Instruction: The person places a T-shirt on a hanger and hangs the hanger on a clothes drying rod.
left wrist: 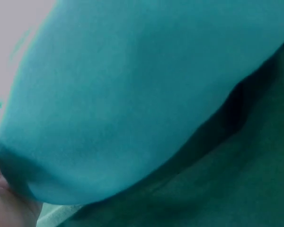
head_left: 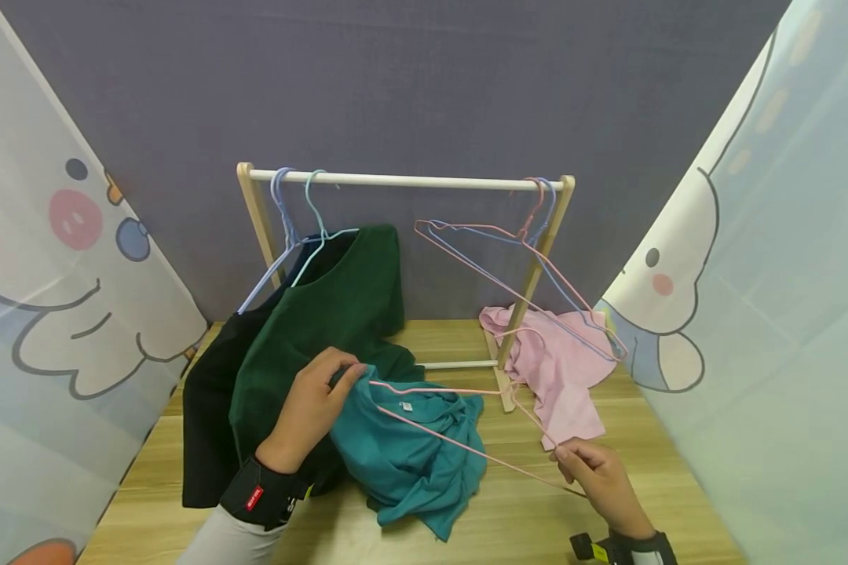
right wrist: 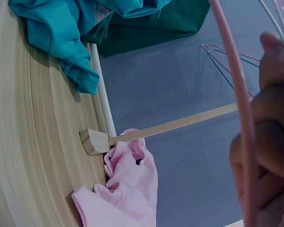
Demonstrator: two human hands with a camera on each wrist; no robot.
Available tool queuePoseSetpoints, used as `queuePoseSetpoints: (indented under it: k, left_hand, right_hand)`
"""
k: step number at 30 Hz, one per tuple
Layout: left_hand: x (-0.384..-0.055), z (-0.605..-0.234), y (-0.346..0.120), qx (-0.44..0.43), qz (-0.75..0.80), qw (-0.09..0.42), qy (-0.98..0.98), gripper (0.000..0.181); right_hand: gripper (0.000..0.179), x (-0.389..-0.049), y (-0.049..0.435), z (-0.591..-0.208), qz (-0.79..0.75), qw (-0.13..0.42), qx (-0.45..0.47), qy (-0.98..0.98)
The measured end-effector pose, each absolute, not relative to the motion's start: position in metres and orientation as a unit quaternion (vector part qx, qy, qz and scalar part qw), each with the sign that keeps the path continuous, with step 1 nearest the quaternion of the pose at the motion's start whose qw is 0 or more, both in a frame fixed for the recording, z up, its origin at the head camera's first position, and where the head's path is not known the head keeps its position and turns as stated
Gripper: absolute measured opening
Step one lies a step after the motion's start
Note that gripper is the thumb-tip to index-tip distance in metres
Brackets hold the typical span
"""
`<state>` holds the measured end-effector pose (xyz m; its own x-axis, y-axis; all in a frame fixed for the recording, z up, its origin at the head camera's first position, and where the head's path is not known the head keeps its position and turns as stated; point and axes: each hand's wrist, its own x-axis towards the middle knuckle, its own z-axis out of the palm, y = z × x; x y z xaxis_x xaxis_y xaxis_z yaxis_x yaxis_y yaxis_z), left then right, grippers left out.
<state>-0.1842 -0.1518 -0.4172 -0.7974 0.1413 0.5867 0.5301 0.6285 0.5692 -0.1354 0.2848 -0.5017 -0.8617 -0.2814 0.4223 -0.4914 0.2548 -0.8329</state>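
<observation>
My left hand [head_left: 321,402] pinches the teal shirt [head_left: 410,455] at its upper left, near the neck opening. The shirt hangs crumpled down toward the table, and its fabric fills much of the left wrist view. A pink hanger [head_left: 459,450] stretches between both hands, its left end inside the shirt's neckline. On the right, my right hand [head_left: 601,479] grips the hanger near its right corner, fingers curled round the wire. The hanger's hook points away from me. In the right wrist view the pink wire [right wrist: 236,85] runs close past the fingers [right wrist: 265,151].
Behind the hands stands a clothes rack [head_left: 410,180]. Dark green [head_left: 325,329] and black garments [head_left: 208,424] hang on its left; pink and blue hangers [head_left: 537,235] hang bare on its right. A pink garment [head_left: 558,361] lies by the rack's right foot on the wooden table [head_left: 523,518].
</observation>
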Motion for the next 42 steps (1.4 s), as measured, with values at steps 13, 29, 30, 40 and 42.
queuePoseSetpoints:
  k: [13,29,30,40,42]
  left_hand:
    - [-0.181,-0.425,-0.16,-0.279,-0.356,0.23,-0.862,0.025]
    - [-0.168,-0.39,-0.146,-0.375,-0.256,0.355,-0.817,0.026]
    - [-0.167,-0.387,-0.144,-0.379,-0.258,0.357,-0.814,0.026]
    - [-0.162,-0.376,-0.131,-0.381,-0.272,0.358,-0.808,0.025]
    - [-0.162,-0.375,-0.127,-0.38,-0.271,0.361,-0.807,0.025]
  right_hand:
    - [0.015,-0.138,0.283,-0.496,0.562,0.095,0.182,-0.801]
    - [0.034,-0.142,0.278,-0.467,0.572,0.177,0.351,-0.719]
    - [0.034,-0.142,0.276,-0.463,0.571,0.182,0.36,-0.716]
    - [0.035,-0.131,0.259,-0.415,0.511,0.217,0.356,-0.752]
    - [0.035,-0.129,0.255,-0.407,0.493,0.223,0.352,-0.764]
